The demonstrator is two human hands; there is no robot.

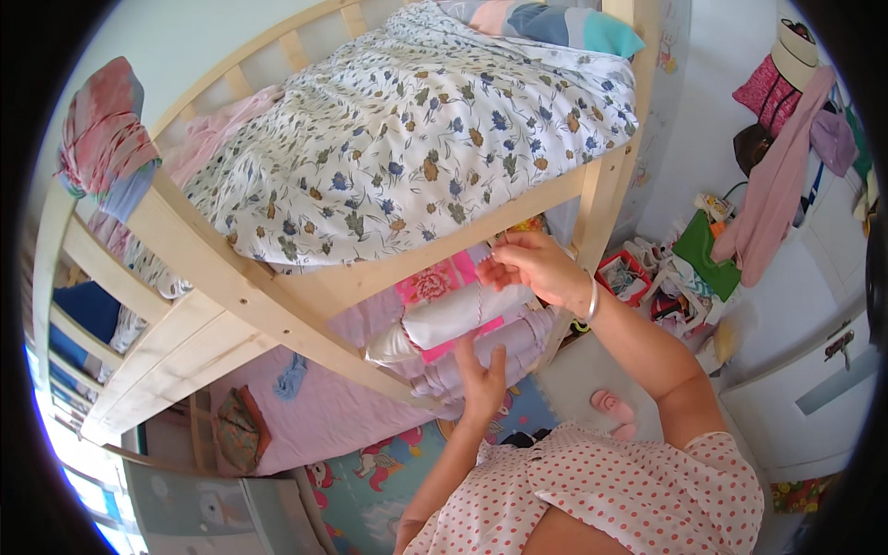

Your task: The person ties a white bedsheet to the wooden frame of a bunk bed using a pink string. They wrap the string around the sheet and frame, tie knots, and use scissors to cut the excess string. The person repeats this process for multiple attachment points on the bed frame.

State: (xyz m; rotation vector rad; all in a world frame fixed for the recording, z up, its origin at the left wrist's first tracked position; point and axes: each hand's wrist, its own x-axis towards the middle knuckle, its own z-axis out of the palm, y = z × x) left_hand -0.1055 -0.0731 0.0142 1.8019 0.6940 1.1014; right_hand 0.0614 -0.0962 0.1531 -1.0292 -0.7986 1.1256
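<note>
A white rolled bundle (449, 316) with reddish cord round its left end lies on the lower bunk, in front of my body. My left hand (481, 381) is just below the bundle, its thumb and fingers spread and nothing seen in them. Above the bundle's right end, my right hand (535, 268) is raised with thumb and forefinger pinched together. Whatever is between those fingertips is too small to make out. A silvery bangle circles the right wrist. Beneath the bundle show a bright pink flowered cloth (430, 283) and a pale lilac rolled bedding (527, 344).
The wooden bunk bed's upper rail (435, 248) crosses close above my hands, under a floral quilt (416, 139). A post with a ladder-like frame (250, 296) stands left. Pink slippers (612, 407), a red box (622, 276) and hanging bags (772, 92) are at the right.
</note>
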